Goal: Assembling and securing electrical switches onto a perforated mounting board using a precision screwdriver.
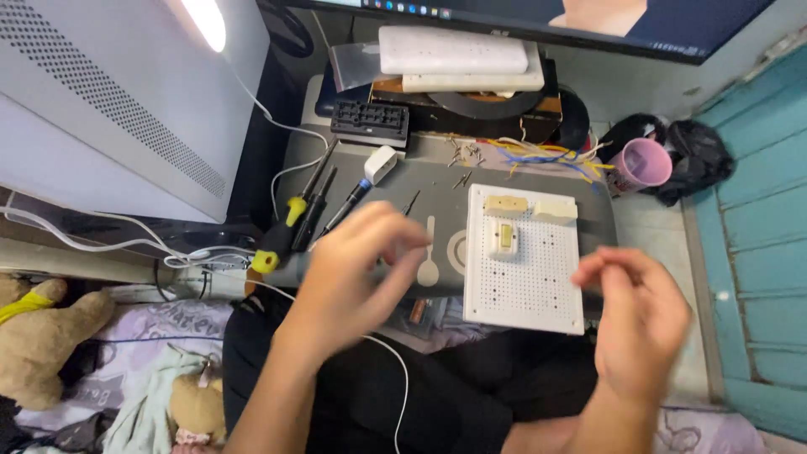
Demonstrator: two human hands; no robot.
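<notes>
Two bare hands hover over a white perforated board [523, 261] on a grey work mat [437, 181].

The left hand [357, 269] hangs over the mat's near edge, just left of the board, fingers curled inward; motion blur hides the fingertips, so I cannot tell whether its grip has hold of anything. The right hand [640, 315] is raised off the board's right edge, thumb and forefinger pinched nearly together, possibly on something tiny, though the blur leaves that unclear too. The board lies flat on the right part of the mat, carrying two cream blocks [530, 204] along its far edge and a small yellowish component [504, 238] below them. Left of the left hand lie a yellow-handled tool [282, 231] and dark screwdrivers [336, 206]. A pink cup [643, 162] stands beyond the mat's right corner, beside loose yellow and blue wires [546, 155].
</notes>
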